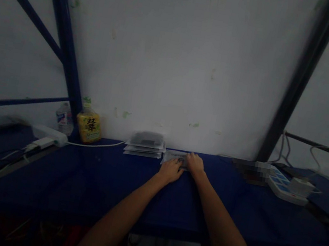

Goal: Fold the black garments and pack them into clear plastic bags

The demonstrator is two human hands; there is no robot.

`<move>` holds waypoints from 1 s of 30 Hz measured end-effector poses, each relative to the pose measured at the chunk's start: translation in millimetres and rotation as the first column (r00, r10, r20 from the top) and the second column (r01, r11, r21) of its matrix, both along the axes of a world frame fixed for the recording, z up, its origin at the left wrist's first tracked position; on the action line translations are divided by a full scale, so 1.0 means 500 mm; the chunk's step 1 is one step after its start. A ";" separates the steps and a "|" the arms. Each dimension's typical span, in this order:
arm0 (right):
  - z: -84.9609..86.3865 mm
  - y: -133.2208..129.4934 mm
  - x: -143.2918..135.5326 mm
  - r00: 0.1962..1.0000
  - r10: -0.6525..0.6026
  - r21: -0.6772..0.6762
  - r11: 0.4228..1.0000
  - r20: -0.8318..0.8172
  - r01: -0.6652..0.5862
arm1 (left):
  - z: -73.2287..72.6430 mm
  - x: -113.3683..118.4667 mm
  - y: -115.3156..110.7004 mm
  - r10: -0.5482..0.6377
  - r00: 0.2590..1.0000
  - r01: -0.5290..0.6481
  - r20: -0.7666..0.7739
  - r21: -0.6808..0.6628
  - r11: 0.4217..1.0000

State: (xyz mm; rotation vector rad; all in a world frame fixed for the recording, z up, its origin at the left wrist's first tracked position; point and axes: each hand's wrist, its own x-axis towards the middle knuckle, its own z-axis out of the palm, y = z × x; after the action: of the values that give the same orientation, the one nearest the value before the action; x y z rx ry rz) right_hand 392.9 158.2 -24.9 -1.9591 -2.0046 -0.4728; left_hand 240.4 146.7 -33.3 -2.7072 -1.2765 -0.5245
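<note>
Both my arms reach straight ahead over the dark blue table [103, 180], and my hands meet at its far edge by the wall [176, 57]. My left hand [171, 171] lies palm down, fingers loosely together, its tips on the near edge of a flat greyish packet [174, 157]. My right hand [195, 163] rests on top of the same packet with fingers curled over it, likely to pin it flat against the cloth; whether either hand pinches it, I cannot tell in this dim light. The packet lies just right of a small stack of similar packets [145, 144], set close enough to reach without shifting. To the left a yellow-labelled bottle [89, 124] and a smaller clear bottle [64, 118] stand by the blue frame post [66, 46], out of my way. A white power strip [285, 186] sits well to the right, beside a blurred-out patch. What the packets contain is too dark and small to read, and my hands hide most of the one beneath them.
</note>
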 end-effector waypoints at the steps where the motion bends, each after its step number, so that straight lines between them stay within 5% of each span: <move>1: -0.003 0.005 -0.004 0.999 -0.027 0.002 1.000 -0.019 0.027 | -0.003 0.005 0.014 0.020 1.000 -0.020 -0.004 -0.019 1.000; 9: -0.031 0.022 -0.010 0.981 -0.130 0.006 0.991 -0.145 0.132 | -0.015 0.024 0.096 0.079 0.995 -0.071 0.053 -0.132 0.989; 19: 0.005 -0.001 -0.049 0.975 0.085 0.037 0.996 -0.205 -0.079 | 0.003 -0.001 0.077 -0.032 0.923 0.035 0.384 0.001 0.999; 30: 0.021 -0.001 -0.057 0.947 0.075 0.048 0.997 -0.312 -0.063 | 0.029 0.012 0.060 -0.064 0.882 0.050 0.467 0.043 0.998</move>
State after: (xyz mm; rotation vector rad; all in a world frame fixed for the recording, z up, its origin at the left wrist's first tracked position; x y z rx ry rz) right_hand 364.4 157.9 -14.7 -1.8034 -1.8404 -0.1659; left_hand 246.6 176.8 -18.7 -2.6907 -1.2621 -1.2583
